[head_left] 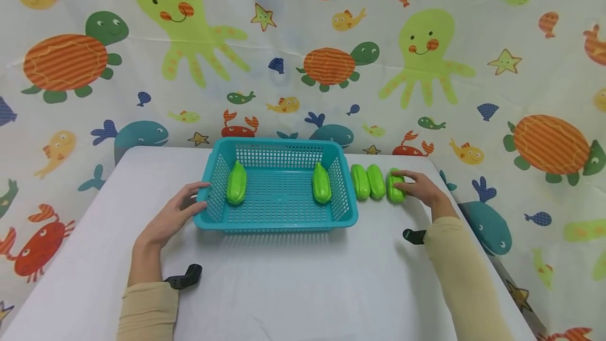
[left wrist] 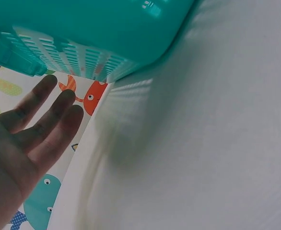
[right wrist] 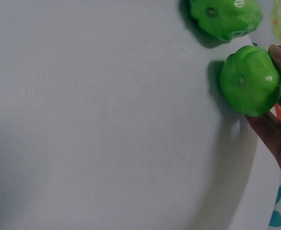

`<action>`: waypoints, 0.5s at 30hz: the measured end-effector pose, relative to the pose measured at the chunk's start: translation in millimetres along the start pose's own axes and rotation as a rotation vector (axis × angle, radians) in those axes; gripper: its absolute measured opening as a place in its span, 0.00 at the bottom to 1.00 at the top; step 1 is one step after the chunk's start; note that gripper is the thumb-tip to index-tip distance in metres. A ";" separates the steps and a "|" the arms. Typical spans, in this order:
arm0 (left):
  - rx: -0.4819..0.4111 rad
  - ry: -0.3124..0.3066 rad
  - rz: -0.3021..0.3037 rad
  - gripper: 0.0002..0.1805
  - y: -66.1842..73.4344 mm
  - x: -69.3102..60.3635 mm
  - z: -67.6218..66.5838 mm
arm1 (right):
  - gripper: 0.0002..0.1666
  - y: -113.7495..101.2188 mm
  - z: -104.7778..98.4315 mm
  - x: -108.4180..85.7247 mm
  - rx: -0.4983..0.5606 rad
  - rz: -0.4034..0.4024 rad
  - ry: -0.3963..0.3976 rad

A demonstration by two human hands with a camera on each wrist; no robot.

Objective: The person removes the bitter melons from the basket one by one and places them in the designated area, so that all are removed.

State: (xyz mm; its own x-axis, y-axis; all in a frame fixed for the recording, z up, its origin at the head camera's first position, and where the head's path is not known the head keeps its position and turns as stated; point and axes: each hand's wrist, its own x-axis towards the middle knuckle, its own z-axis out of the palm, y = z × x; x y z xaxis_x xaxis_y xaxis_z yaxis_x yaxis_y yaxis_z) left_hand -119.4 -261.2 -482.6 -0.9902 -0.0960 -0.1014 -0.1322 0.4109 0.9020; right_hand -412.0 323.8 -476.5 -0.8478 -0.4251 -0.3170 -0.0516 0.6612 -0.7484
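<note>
My right hand (head_left: 420, 187) pinches a glossy green gourd-like vegetable (right wrist: 250, 82) at the right of the table, thumb on one side and fingers on the other. Left of it lie two more green vegetables, one nearer the held piece (head_left: 376, 181) and one beside the basket (head_left: 360, 182). The turquoise plastic basket (head_left: 279, 225) stands at the back middle. Inside are two similar vegetables, one at its left (head_left: 236, 183) and one at its right (head_left: 322, 183). My left hand (head_left: 171, 216) is at the basket's left rim, fingers extended; whether they touch it is hard to tell.
The white table (head_left: 293, 283) runs back to a curtain (head_left: 303, 30) printed with sea animals. A black wrist device sits on each arm, one at the left wrist (head_left: 184, 277) and one at the right wrist (head_left: 414, 236).
</note>
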 end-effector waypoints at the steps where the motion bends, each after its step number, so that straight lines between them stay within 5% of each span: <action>1: 0.002 0.002 -0.003 0.36 -0.2 0.1 -0.6 | 0.36 -1.2 1.0 1.2 0.003 0.000 0.007; 15: -0.002 -0.002 0.000 0.36 -0.4 -0.5 -0.5 | 0.34 -8.0 12.3 11.4 0.031 0.021 0.056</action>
State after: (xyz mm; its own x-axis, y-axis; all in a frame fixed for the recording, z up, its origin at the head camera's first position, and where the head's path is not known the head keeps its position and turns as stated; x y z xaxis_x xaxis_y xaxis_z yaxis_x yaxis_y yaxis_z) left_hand -118.8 -261.7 -482.7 -0.9903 -0.0942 -0.1019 -0.1318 0.4091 0.9029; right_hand -414.7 306.1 -481.3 -0.8769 -0.3756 -0.3000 -0.0184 0.6499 -0.7598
